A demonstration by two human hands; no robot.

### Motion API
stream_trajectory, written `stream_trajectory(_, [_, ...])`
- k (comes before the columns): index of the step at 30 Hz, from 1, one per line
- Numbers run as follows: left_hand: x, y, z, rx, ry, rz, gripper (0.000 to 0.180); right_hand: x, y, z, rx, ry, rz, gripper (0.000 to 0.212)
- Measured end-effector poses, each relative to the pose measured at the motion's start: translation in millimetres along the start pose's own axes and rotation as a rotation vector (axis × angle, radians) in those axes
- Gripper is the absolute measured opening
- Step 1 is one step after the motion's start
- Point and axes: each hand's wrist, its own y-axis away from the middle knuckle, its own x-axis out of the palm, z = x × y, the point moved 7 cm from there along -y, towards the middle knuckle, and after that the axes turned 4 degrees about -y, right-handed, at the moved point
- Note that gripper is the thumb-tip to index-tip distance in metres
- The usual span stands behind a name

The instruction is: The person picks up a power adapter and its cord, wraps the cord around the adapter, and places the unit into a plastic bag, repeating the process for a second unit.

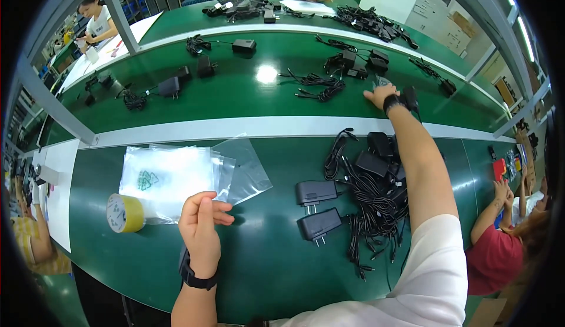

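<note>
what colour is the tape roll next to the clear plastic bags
Yellowish tan roll of tape with a pale inner core, lying left of the bags; head view.

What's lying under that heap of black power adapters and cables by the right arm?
Under the heap of adapters and cables only the green table shows, around its edges. The tangled cords and the right forearm cover the middle, so anything beneath there is hidden.

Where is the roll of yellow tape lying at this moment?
In the head view, the roll of yellow tape lies on the green table, at the person's left, beside the clear plastic bags and left of the left hand.
</note>
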Motion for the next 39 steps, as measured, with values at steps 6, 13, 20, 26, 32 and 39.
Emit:
stream_trajectory(6, [51.9, 7.6, -11.7, 0.002, -0.016, 0.034, 0.020, -35.8, -48.2, 59.9, -0.321, -0.686, 0.044, 0.065])
stream_trajectory(13, [35.8, 5.2, -12.4, 0.005, -0.073, 0.007, 0.021, -11.5, -35.1, 123.6, -0.304, -0.611, 0.171, 0.066])
stream_trajectory(20, [38.7, 1.4, -13.2, 0.009, -0.044, 0.025, 0.020, -103.8, -47.1, 35.8, -0.262, -0.978, 0.142, 0.061])
stream_trajectory(26, [44.9, 5.2, -18.5, -0.001, -0.044, 0.039, 0.021, -183.7, 54.9, -0.4, -0.616, -1.368, 0.381, 0.023])
stream_trajectory(32, [28.9, 8.9, -21.3, -0.001, -0.049, 0.047, 0.021, -200.1, 184.5, 9.2, -0.986, -1.125, 0.289, 0.028])
stream_trajectory(39, [41.1, 10.4, -18.5, -0.017, 0.017, 0.099, 0.021, -181.2, 283.7, -13.5, -1.045, -0.450, 0.161, 0.033])
